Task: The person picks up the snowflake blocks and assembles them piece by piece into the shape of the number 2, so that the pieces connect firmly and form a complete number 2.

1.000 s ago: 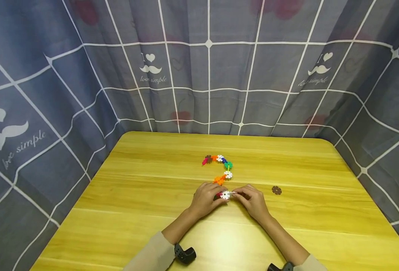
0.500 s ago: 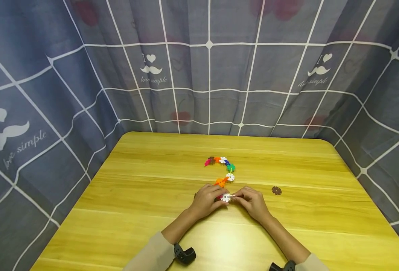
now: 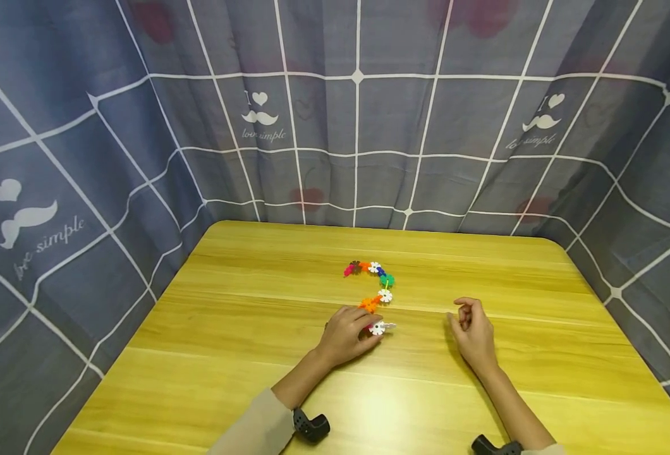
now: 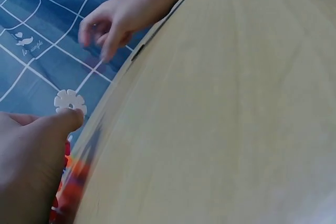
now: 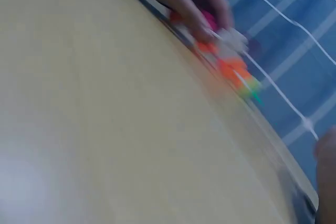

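My left hand [image 3: 346, 335] pinches the near end of a chain of plastic snowflake discs. A white disc [image 3: 377, 328] shows at its fingertips, and a second white one [image 3: 390, 325] stands edge-on from it to the right. The chain [image 3: 370, 304] curves away in orange, white, green, blue, brown and pink; part of it is hidden by the left hand. In the left wrist view a notched white disc [image 4: 69, 100] rises beyond the thumb. My right hand [image 3: 474, 335] hovers over the table to the right, fingers loosely bent, thumb apart, nothing visible between them.
The wood-grain table [image 3: 255, 265] has a back edge close to a grey-blue curtain [image 3: 392, 114] with white grid lines, which also hangs at both sides. Black wrist mounts [image 3: 311, 426] sit at the sleeves.
The right hand has let go of the edge-on white disc and moved right, over the spot where a loose brown disc lay, now hidden. The left hand stays in place.
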`<state>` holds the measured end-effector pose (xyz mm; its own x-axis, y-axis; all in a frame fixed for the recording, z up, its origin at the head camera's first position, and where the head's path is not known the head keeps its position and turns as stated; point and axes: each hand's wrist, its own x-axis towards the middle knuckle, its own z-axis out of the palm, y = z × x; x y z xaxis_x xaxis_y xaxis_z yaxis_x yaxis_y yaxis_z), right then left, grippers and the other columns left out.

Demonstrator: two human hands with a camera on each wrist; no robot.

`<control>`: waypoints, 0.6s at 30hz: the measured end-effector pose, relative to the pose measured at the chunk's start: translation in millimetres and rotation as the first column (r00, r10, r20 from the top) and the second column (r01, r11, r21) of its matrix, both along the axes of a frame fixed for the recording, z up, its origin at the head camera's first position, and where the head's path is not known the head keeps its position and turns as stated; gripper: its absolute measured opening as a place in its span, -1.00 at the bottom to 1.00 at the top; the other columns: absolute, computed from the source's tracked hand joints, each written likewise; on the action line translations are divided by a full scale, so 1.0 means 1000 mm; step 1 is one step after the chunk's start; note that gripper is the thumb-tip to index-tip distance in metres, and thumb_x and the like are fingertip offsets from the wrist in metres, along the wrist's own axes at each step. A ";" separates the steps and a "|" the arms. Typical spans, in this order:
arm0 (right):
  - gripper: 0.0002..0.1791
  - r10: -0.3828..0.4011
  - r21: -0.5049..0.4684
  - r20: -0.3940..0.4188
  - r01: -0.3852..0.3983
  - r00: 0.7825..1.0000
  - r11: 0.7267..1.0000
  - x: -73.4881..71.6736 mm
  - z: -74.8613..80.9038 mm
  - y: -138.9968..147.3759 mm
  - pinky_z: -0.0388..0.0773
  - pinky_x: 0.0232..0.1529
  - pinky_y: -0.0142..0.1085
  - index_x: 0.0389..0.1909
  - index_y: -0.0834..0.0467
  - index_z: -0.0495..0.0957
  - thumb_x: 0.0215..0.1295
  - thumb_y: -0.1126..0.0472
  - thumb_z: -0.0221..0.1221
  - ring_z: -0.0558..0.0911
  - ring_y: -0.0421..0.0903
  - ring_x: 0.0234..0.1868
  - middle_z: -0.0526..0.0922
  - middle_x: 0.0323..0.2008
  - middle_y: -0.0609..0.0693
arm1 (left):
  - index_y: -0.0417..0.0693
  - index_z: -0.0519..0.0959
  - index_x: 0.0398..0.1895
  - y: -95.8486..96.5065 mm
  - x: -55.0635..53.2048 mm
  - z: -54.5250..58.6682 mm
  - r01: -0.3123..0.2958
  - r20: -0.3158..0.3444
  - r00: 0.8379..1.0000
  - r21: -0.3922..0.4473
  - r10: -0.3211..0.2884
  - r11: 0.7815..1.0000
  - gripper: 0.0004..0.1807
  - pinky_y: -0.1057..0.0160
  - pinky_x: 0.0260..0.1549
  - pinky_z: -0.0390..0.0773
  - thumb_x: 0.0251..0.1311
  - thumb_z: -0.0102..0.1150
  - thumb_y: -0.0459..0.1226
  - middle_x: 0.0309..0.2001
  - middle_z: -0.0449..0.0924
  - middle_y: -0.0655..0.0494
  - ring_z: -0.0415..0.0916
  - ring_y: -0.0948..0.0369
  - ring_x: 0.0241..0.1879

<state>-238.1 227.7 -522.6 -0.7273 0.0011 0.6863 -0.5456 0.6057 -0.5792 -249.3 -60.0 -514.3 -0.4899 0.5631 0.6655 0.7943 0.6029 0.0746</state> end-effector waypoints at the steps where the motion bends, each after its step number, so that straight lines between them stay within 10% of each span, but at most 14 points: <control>1: -0.61 -0.055 -0.022 0.017 0.055 0.998 0.998 0.002 0.000 0.010 0.20 -0.61 -0.52 -0.14 0.33 0.40 -0.04 0.61 0.16 0.25 -0.29 -0.59 0.36 -0.51 -0.04 | 0.04 0.66 -0.20 0.000 0.000 0.000 0.000 -0.010 1.000 0.001 0.000 1.000 -0.66 0.29 -0.14 0.44 -0.01 0.30 -0.02 -0.33 0.60 0.23 0.51 0.29 -0.29; 6: -0.69 -0.207 -0.016 0.169 0.213 0.964 0.977 0.014 -0.001 0.046 0.19 -0.54 -0.49 -0.22 0.27 0.52 -0.04 0.55 0.12 0.26 -0.27 -0.53 0.39 -0.46 -0.02 | 0.05 0.66 -0.20 0.001 0.000 0.004 -0.017 -0.072 0.997 -0.002 0.017 1.000 -0.60 0.28 -0.19 0.43 -0.06 0.31 0.06 -0.33 0.59 0.23 0.48 0.28 -0.31; 12: -0.62 -0.161 0.194 0.275 0.110 0.948 0.975 0.015 -0.003 0.057 0.17 -0.37 -0.27 -0.09 0.22 0.59 0.11 0.10 0.30 0.25 -0.09 -0.33 0.40 -0.35 0.04 | 0.10 0.63 -0.08 0.005 0.001 0.007 -0.037 -0.044 0.998 -0.065 0.034 0.997 -0.53 0.30 -0.14 0.40 0.02 0.23 0.13 -0.24 0.60 0.22 0.50 0.28 -0.23; 18: -0.64 -0.144 0.220 0.272 0.084 0.951 0.972 0.013 -0.005 0.056 0.23 -0.33 -0.23 -0.18 0.20 0.62 0.03 0.08 0.36 0.32 -0.07 -0.29 0.49 -0.30 0.07 | 0.12 0.66 -0.15 0.010 0.003 0.008 0.019 -0.006 1.000 -0.127 -0.020 0.992 -0.67 0.33 -0.23 0.41 0.10 0.21 0.04 -0.23 0.60 0.22 0.52 0.31 -0.23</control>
<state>-224.9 283.8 -527.7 -0.8951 -0.0220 0.4452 -0.2965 0.7752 -0.5578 -245.9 -50.2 -506.6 -0.4738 0.6522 0.5917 0.8061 0.5918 -0.0069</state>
